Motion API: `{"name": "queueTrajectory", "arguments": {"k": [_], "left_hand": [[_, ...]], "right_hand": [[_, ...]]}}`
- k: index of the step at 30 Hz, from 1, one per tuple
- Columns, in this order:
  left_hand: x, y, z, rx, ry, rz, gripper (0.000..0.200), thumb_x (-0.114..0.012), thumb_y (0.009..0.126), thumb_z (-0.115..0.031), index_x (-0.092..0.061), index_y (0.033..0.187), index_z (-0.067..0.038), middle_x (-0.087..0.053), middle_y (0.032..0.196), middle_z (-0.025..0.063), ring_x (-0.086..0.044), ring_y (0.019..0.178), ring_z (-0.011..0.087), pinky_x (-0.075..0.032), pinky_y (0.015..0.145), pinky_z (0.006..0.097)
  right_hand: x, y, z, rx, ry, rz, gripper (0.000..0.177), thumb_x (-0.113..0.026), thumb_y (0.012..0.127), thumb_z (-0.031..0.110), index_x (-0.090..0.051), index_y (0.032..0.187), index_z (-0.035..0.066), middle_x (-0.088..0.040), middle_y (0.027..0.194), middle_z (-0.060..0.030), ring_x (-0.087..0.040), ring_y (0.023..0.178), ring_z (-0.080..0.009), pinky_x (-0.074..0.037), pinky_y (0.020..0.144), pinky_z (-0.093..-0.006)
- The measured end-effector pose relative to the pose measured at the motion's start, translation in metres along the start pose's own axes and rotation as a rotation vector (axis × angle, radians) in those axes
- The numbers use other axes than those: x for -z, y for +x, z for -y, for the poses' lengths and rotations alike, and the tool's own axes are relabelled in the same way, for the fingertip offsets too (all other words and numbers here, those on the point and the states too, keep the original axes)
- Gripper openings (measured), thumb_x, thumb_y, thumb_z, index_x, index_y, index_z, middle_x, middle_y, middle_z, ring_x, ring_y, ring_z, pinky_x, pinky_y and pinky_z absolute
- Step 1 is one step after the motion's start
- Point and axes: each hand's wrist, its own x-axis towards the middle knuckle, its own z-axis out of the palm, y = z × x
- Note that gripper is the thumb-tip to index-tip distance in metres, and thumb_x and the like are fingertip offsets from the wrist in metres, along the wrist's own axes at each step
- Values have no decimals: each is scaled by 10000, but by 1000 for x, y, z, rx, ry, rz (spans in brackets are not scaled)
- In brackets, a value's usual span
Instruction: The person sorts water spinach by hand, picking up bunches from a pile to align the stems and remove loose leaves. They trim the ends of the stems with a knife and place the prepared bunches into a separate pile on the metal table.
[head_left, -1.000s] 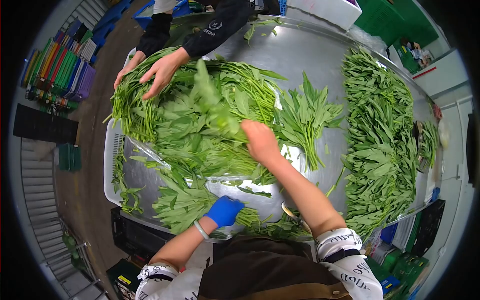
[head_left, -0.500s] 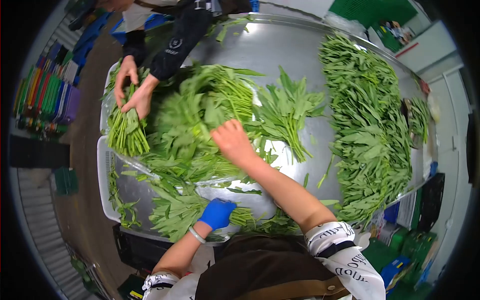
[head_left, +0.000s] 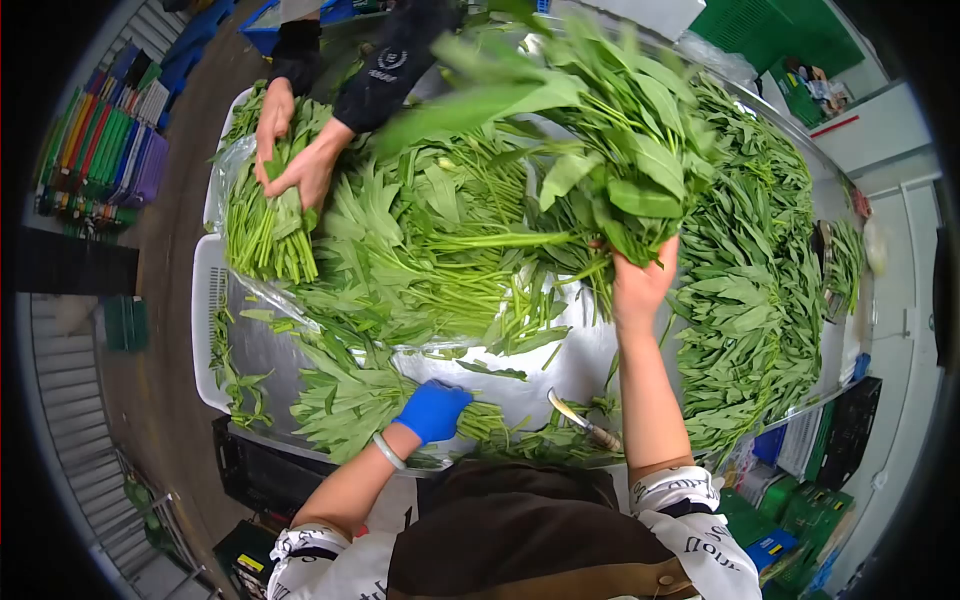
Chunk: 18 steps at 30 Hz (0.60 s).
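My right hand is raised above the steel table and grips a big bunch of leafy greens by its stems, leaves spreading upward. My left hand, in a blue glove, rests on a small bundle of greens at the table's near edge. A large heap of greens lies in the middle on clear plastic. A knife lies near the front edge between my arms.
Across the table another person's two hands, in dark sleeves, hold a bunch of stems. A long pile of greens covers the right side. White crates sit at the left; coloured crates are stacked on the floor.
My right hand has lifted a big bunch of greens off the central heap and swung it right and up. The other person has gathered a bunch upright. My left hand stayed put.
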Motion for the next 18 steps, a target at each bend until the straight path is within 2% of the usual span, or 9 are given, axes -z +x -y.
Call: {"name": "queueTrajectory", "arguments": {"k": [2,5,8,11,12,15,16,18], "left_hand": [[0,-1,0,-13,-19,-28,219,-602,680,-80,-625,896,-102,-613,760,110,-632,714,318,-495,691,426],[2,0,0,-7,-14,-19,224,-602,679,-78,-626,901,-99,-613,758,110,-633,718,318,-495,697,425],[-1,0,1,-6,-12,-4,241,-608,683,-88,-639,921,-102,-623,778,121,-635,731,327,-499,695,428],[-4,-1,4,13,0,6,256,-614,689,-102,-648,942,-104,-632,799,126,-637,741,332,-501,700,430],[-5,-1,3,15,8,16,259,-616,691,-106,-650,948,-105,-634,804,126,-637,742,332,-501,703,431],[-9,-2,6,1,3,-2,271,-613,695,-108,-654,963,-102,-642,825,125,-635,735,333,-501,714,430],[-6,0,6,7,14,19,284,-612,695,-105,-654,976,-102,-644,831,124,-635,738,332,-500,715,429],[0,0,0,13,36,62,309,-609,696,-100,-656,1002,-100,-648,842,123,-635,746,329,-499,717,427]], "right_hand": [[24,-2,-23,140,-379,-65,376,-617,820,-16,-488,1171,22,-655,991,-105,-658,896,-247,-518,760,-369],[68,-12,-67,-28,-965,42,420,-639,795,-13,-479,1181,31,-668,976,-184,-662,931,-343,-508,776,-406],[104,-29,-117,-367,-1029,333,464,-660,760,-27,-472,1180,37,-665,925,-199,-662,868,-322,-500,783,-352],[108,-33,-106,-376,-816,210,547,-701,744,23,-443,1226,42,-679,951,-222,-656,922,-395,-500,789,-438],[105,-31,-97,-480,-830,196,662,-717,722,40,-407,1307,33,-647,1069,-239,-624,1013,-398,-484,863,-437],[101,-35,-88,-146,-1002,138,771,-728,711,61,-349,1380,-5,-545,1260,-259,-528,1168,-403,-421,983,-430],[105,-39,-94,-154,-1037,117,834,-734,706,79,-303,1411,-39,-435,1375,-255,-432,1248,-418,-350,1056,-433],[95,-49,-89,-91,-1131,78,845,-774,709,150,-320,1395,-44,-461,1337,-262,-456,1200,-430,-357,1038,-463]]}}
